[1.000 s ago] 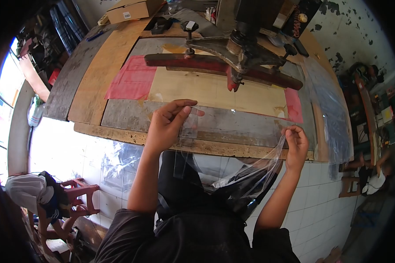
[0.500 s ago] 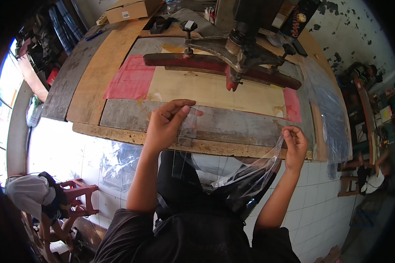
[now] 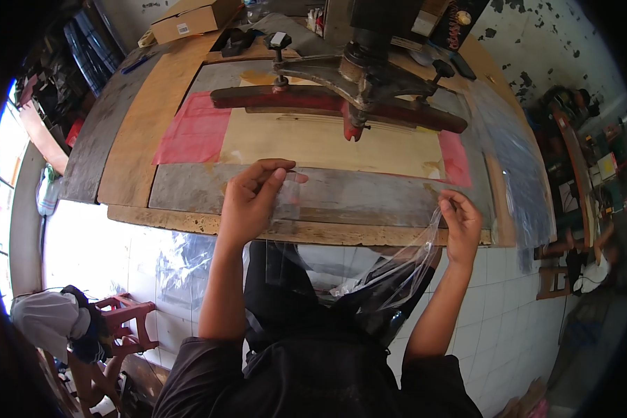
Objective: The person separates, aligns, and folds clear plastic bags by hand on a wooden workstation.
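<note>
A clear plastic sheet (image 3: 397, 275) hangs between my two hands, sagging below the wooden table's front edge and over my lap. My left hand (image 3: 252, 198) pinches its left end between thumb and fingers, above the grey board. At the other end, the gathered corner is closed in the fingertips of my right hand (image 3: 461, 221). Beyond my hands lies a cream sheet (image 3: 313, 146) with a pink patch (image 3: 191, 132) at its left end and another at its right. Over it stands a metal press head with a dark red bar (image 3: 306, 104).
Transparent plastic sheets (image 3: 512, 167) drape over the table's right side. A cardboard box (image 3: 195, 21) and a blue pen (image 3: 141, 63) lie at the back left, a dark phone (image 3: 462, 66) at the back right. A person sits near a red stool (image 3: 129, 320) at left.
The view has shifted slightly, so the table and press appear further left. Both hands keep their hold on the plastic sheet, with little change between them.
</note>
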Action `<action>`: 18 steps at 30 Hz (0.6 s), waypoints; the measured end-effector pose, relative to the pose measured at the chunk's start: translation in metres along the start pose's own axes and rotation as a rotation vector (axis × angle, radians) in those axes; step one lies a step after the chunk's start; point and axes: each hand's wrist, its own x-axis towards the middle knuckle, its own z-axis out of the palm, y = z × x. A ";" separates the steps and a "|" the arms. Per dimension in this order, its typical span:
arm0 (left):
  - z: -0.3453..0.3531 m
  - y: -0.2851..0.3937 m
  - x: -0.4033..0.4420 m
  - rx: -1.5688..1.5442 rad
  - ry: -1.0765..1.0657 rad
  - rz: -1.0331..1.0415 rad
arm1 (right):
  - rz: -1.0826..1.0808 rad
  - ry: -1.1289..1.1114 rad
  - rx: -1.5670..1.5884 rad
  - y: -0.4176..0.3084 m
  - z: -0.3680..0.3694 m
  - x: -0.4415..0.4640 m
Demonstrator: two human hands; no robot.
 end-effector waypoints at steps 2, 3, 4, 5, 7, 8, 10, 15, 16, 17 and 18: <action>-0.001 -0.001 0.000 0.006 0.002 -0.017 | -0.002 -0.001 -0.024 -0.001 0.000 0.000; -0.002 -0.003 0.001 0.019 0.015 -0.018 | -0.004 -0.003 -0.035 -0.001 0.000 0.000; -0.003 -0.004 0.001 0.032 0.028 -0.018 | -0.006 -0.005 -0.047 -0.001 0.000 0.000; -0.002 -0.003 0.001 0.033 0.026 -0.017 | -0.006 -0.002 -0.046 -0.001 -0.001 0.000; -0.001 -0.001 0.001 0.030 0.031 -0.016 | -0.012 -0.015 -0.046 0.001 -0.002 0.000; -0.001 -0.002 0.001 0.030 0.030 -0.015 | -0.012 -0.014 -0.046 0.001 -0.001 0.000; 0.001 -0.005 0.001 -0.003 0.053 0.039 | -0.003 -0.018 0.003 0.001 0.000 -0.001; -0.002 -0.006 0.001 0.093 0.107 0.010 | -0.009 -0.022 0.008 -0.001 0.004 -0.002; -0.003 -0.008 0.001 0.124 0.118 0.006 | -0.006 -0.028 0.010 0.000 0.004 -0.001; -0.001 -0.007 0.001 0.124 0.118 0.007 | -0.008 -0.028 0.011 0.000 0.005 -0.001; 0.002 -0.005 0.002 0.140 0.143 0.037 | -0.006 -0.036 -0.006 0.001 0.005 -0.001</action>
